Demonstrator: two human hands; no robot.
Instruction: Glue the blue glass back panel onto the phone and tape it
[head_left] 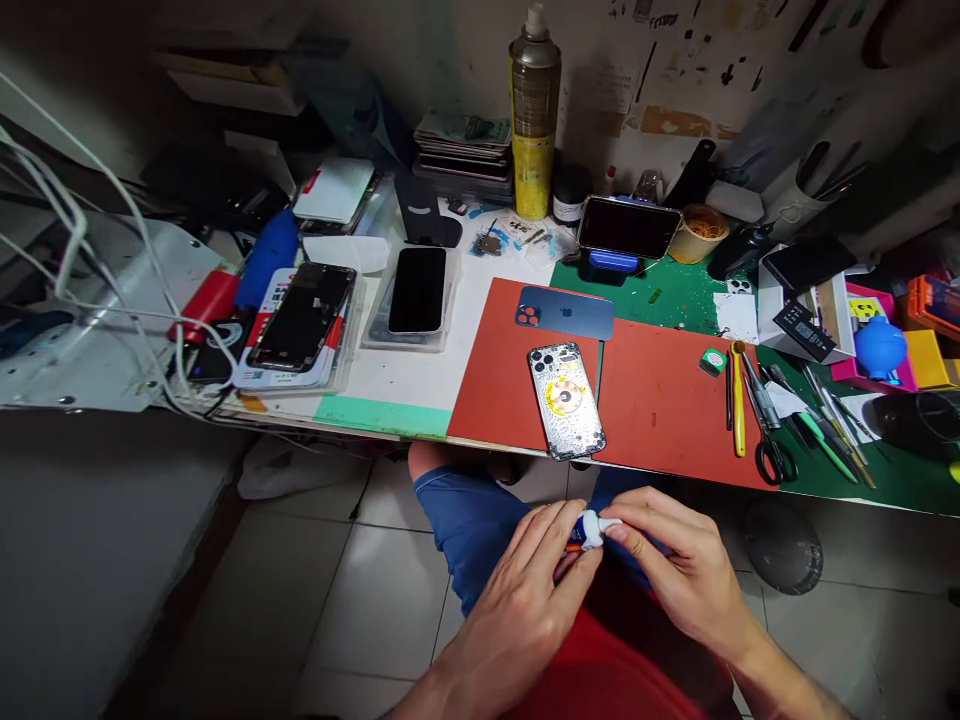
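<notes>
Over my lap, my left hand is closed around a small glue bottle with a blue and orange label and a white nozzle. The thumb and fingers of my right hand pinch the nozzle's tip, which points to the right. Whether that tip is a separate cap I cannot tell. Beyond my hands, an opened phone lies at the table edge with its inner back and round coil facing up. Just behind it is a loose blue back glass with camera holes.
The phones rest on an orange-red mat. Scissors, a yellow-handled brush and several tweezers lie to the right. A propped phone and a spray can stand behind. Other phones and white cables occupy the left.
</notes>
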